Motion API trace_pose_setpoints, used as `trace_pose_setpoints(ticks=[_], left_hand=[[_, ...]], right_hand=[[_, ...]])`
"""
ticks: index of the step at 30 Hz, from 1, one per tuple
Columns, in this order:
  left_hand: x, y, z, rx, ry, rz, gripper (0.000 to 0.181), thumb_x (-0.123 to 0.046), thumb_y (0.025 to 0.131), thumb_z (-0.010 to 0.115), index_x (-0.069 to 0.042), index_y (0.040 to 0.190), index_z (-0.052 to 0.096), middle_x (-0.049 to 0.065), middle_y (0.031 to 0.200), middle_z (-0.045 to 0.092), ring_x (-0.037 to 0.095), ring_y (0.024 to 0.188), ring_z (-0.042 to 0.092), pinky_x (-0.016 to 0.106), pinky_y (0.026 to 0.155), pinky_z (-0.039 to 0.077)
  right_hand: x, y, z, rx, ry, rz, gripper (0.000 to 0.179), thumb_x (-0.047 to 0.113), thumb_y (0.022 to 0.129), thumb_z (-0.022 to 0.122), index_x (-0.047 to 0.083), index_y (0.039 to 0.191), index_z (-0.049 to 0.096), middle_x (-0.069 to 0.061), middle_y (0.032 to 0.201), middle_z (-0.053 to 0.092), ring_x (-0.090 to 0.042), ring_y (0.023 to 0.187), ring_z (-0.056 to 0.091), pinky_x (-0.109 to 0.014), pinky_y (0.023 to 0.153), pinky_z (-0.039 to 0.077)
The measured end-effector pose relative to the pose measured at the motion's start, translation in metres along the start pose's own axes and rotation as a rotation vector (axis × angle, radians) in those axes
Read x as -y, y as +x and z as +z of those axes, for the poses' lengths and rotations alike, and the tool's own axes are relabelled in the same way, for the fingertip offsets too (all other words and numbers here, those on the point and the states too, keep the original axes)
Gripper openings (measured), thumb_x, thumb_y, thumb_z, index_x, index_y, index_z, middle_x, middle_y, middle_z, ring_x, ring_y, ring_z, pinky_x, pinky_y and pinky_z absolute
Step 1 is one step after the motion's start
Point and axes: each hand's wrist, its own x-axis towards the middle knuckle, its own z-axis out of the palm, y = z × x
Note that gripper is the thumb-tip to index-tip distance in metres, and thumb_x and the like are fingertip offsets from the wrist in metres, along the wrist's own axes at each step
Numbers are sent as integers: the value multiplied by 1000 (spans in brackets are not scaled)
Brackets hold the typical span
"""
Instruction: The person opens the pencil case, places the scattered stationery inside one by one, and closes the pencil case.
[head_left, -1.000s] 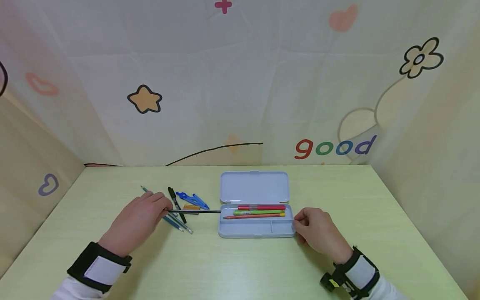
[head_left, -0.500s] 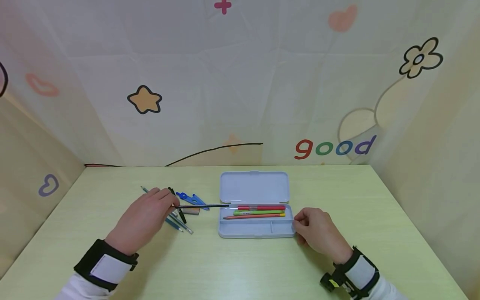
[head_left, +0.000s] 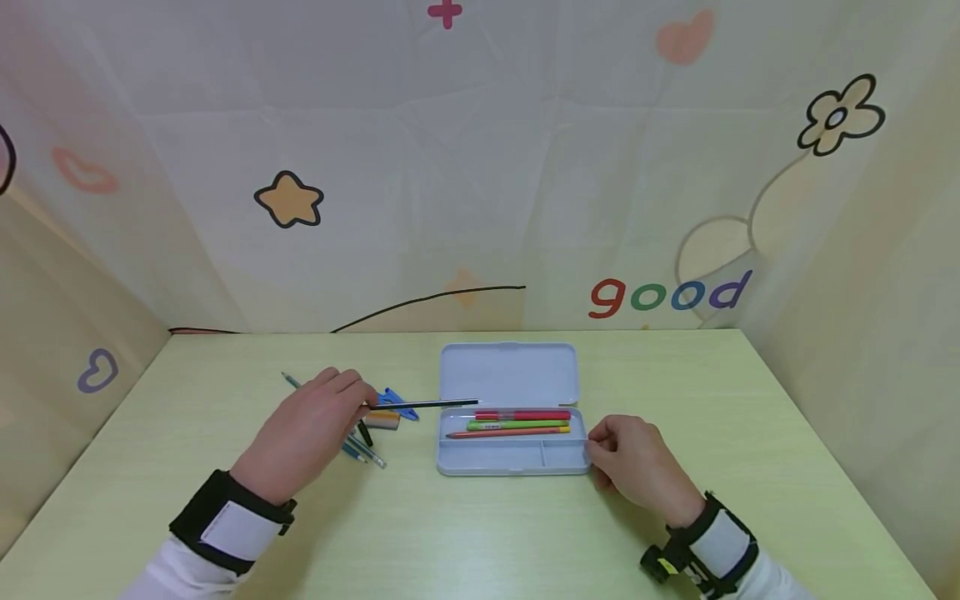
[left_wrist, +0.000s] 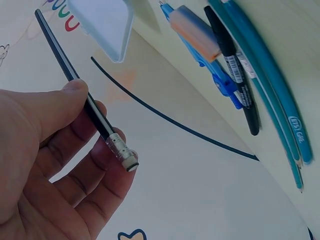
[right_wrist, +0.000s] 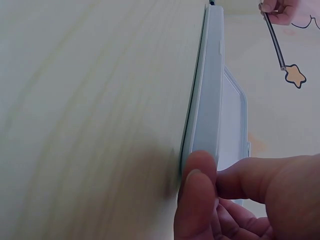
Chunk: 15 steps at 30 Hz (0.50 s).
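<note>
Reaching in from the left of the head view, the left grip (head_left: 307,433) pinches a black pencil (head_left: 423,406) that lies nearly level across the middle of the frame; its far end overlaps the hinge line of an open pencil case (head_left: 487,457); the right grip (head_left: 630,462) pinches the case's right edge.

The counter's (head_left: 480,533) far edge runs just behind the lid (head_left: 510,371); wood stretches between the two arms across the lower middle, and more lies right of the case; a red pen (head_left: 525,415), a green pen (head_left: 498,426) and an orange pencil (head_left: 510,432) lie in its back compartment.

Upper right of the left wrist view, a blue compass (left_wrist: 225,85), an eraser (left_wrist: 196,32), a black marker (left_wrist: 231,65) and a blue pencil (left_wrist: 276,75) appear, partly hidden from the head view; this view also shows the held pencil's rubber end (left_wrist: 131,162); the right wrist view, upper right, shows that pencil raised above the counter.
</note>
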Motion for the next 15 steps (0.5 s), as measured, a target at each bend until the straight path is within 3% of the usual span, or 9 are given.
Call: trace_pose_setpoints(ticks=[7, 15], left_hand=[[-7, 8, 0, 25, -25, -12, 19, -7, 90, 86, -7, 105, 74, -2, 97, 66, 17, 88, 56, 31, 80, 55], [-14, 17, 2, 5, -41, 12, 22, -2, 89, 86, -7, 106, 73, -1, 99, 67, 19, 92, 59, 32, 85, 56]], right_hand=[[0, 0, 0, 4, -2, 2, 7, 6, 103, 65, 0, 105, 68, -8, 73, 63, -21, 62, 60, -31, 56, 51], [-1, 0, 0, 3, -7, -1, 6, 6, 103, 65, 0, 105, 68, -8, 73, 64, -21, 61, 61, -30, 55, 51]])
